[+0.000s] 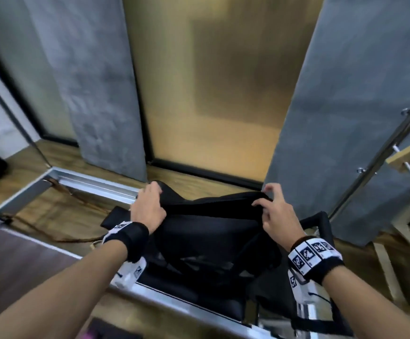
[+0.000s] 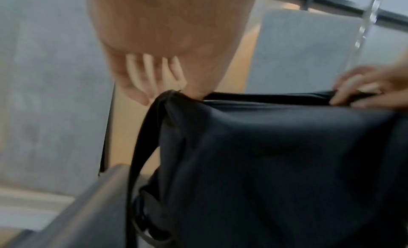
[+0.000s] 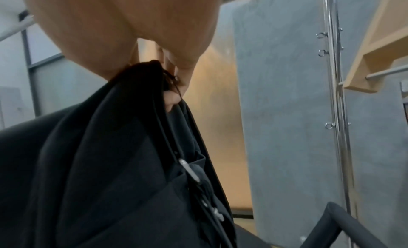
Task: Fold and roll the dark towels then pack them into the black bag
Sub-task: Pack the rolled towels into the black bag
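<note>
The black bag (image 1: 213,231) hangs upright over a black chair seat (image 1: 199,297), held by its top edge. My left hand (image 1: 150,204) grips the bag's left top corner. My right hand (image 1: 270,204) pinches the right top corner, fingers curled over the rim. In the left wrist view the left hand (image 2: 159,87) holds the corner where a strap (image 2: 141,147) drops down the bag (image 2: 276,155). In the right wrist view the right hand (image 3: 174,87) clasps bunched fabric of the bag (image 3: 110,155), above a metal zipper pull (image 3: 189,169). I see no towels.
The chair's armrests (image 1: 321,221) flank the bag. Grey panels (image 1: 101,94) stand either side of an amber frosted pane (image 1: 211,94). A chrome rack pole (image 1: 382,155) and a wooden shelf (image 1: 409,152) are at the right. A metal-edged dark table (image 1: 15,260) lies lower left.
</note>
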Motion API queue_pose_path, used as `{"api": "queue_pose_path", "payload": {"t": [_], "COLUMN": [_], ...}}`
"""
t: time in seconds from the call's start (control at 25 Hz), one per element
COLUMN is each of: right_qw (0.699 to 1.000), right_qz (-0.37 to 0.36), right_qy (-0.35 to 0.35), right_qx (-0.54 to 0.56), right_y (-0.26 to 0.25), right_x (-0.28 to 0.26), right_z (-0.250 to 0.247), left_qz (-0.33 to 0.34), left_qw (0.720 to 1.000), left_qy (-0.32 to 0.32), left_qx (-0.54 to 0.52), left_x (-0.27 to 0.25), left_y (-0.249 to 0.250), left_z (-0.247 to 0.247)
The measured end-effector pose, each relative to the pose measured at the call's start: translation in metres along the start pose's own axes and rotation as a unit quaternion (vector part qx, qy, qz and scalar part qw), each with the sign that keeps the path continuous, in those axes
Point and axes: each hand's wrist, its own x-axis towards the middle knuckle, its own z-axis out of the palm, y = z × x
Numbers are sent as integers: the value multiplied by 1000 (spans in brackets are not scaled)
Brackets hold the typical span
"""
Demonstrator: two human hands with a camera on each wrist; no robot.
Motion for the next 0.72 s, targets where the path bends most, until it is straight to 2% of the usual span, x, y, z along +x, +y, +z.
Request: {"api": "queue_pose_path", "payload": {"t": [0.08,0.12,0.2,0.24,0.36,0.48,0.6,0.72], "right_qw": [998,995,987,985,987,983,979,977], "right_qz": [68,100,123,121,100,38,22,-4], "right_qy": [6,-21,-101,-119,-127,-178,-194,-201], "right_qx": [-9,-15,-32,-34,-17,-35,-57,-66], "right_y": [-11,-18,-34,-42,-75,-97,-102,-112], "right_x": [21,32,50,57,64,68,83,100], "right_z": [-8,-12,-18,-19,-17,-20,-27,-31], "left_qz": [165,220,246,218,80,-38,-89,-117], "left_qw": [983,966,949,955,977,975,972,978], "left_qy": [-71,-102,-127,-124,-100,-146,-166,-132], "left_qx": [44,87,147,156,171,166,141,115], "left_x": [-22,-33,-48,-53,-68,-86,-95,-99], "left_y": [-18,-24,-32,-34,-37,-35,-35,-31], "left_z": [-22,-34,-52,-59,-72,-83,-101,-128]}}
